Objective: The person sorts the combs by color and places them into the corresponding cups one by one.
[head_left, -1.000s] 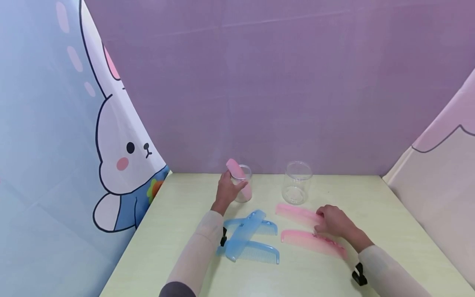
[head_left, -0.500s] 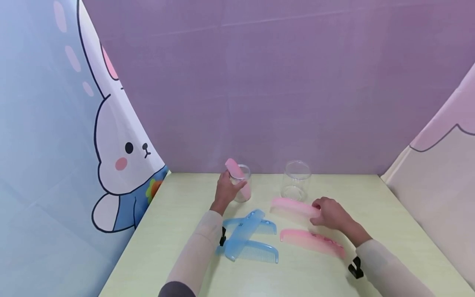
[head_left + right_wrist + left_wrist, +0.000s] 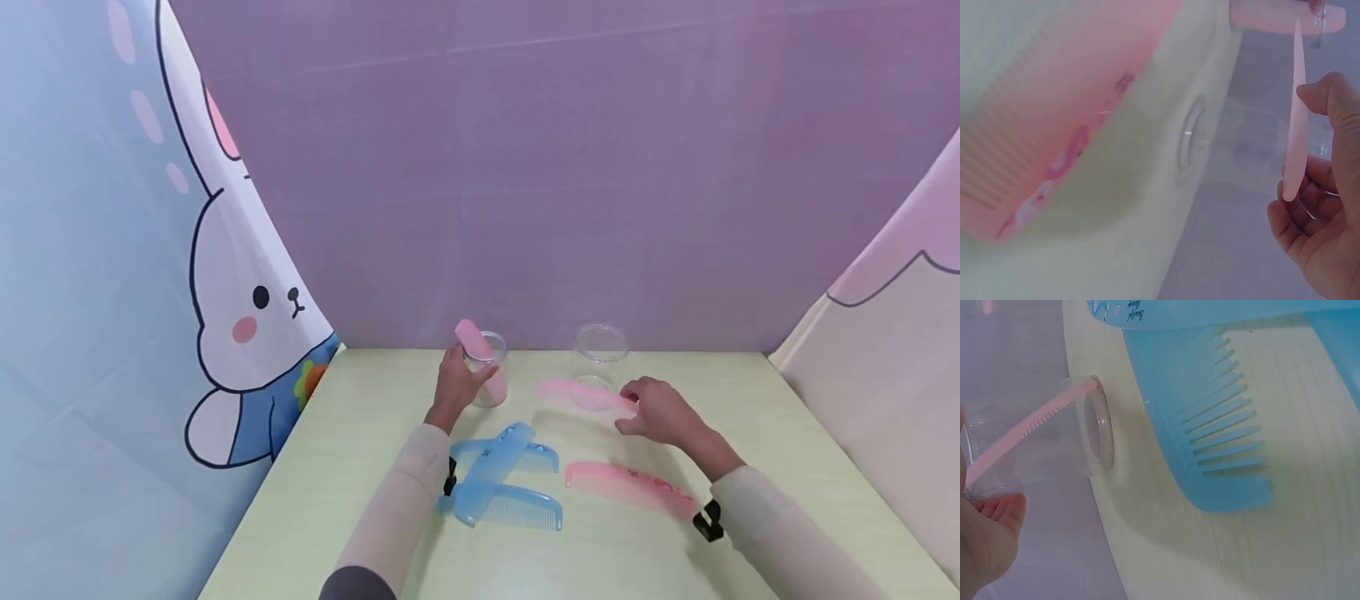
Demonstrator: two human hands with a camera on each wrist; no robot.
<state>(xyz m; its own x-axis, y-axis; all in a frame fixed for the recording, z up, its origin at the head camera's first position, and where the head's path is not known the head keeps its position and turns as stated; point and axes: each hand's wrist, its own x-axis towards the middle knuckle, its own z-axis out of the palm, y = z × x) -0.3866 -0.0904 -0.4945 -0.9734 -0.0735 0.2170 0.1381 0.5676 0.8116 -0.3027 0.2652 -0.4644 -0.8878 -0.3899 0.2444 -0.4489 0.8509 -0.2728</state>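
My left hand (image 3: 456,385) grips a clear cup (image 3: 1041,447) near its rim, at the back of the table. A pink comb (image 3: 474,340) leans slantwise inside that cup, its upper end poking out above the rim. Between thumb and fingers, my right hand (image 3: 662,412) pinches another pink comb (image 3: 581,393) by its right end, raised above the table. Just behind this comb stands a second clear cup (image 3: 600,354), wider, with no comb in it. A third pink comb (image 3: 630,485) lies flat on the table, below my right hand in the head view.
Several blue combs lie in a crossed pile right of my left forearm, one blue comb (image 3: 495,471) on top of a blue comb (image 3: 543,457) and a blue comb (image 3: 531,507). A purple backdrop (image 3: 555,167) rises at the rear edge of the pale table (image 3: 795,467).
My right hand has lifted its pink comb off the table and carried it back and slightly left, towards the wider cup. My left hand and its cup stay where they were.
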